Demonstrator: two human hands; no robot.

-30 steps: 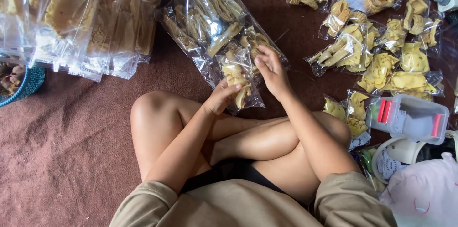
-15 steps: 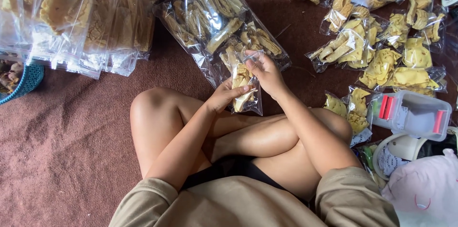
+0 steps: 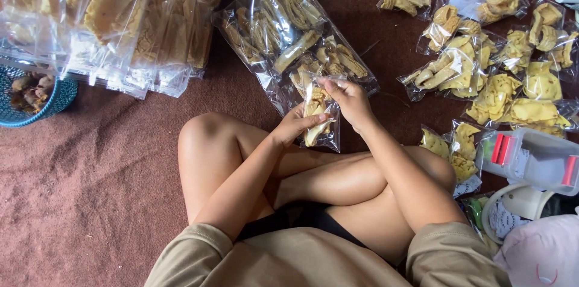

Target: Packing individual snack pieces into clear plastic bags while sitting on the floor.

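Observation:
I sit cross-legged on a brown carpet. Both hands hold one small clear snack bag [image 3: 318, 119] with yellow-brown crisps inside, just above my knees. My left hand [image 3: 295, 126] grips its lower left side. My right hand [image 3: 348, 101] pinches the bag's top edge. Directly behind the bag lies a large clear sack of packed snack bags [image 3: 283, 34].
Stacks of flat bagged crisps [image 3: 108, 15] fill the upper left. A blue basket [image 3: 36, 95] sits at the left edge. Several small filled bags [image 3: 494, 64] lie at the right, with a clear lidded box with red clips [image 3: 531, 160] and a white container [image 3: 518, 205] beside my right knee.
Both hands have lifted the small bag a little off the large sack and drawn it toward my knees. My right hand has shifted to the bag's top edge.

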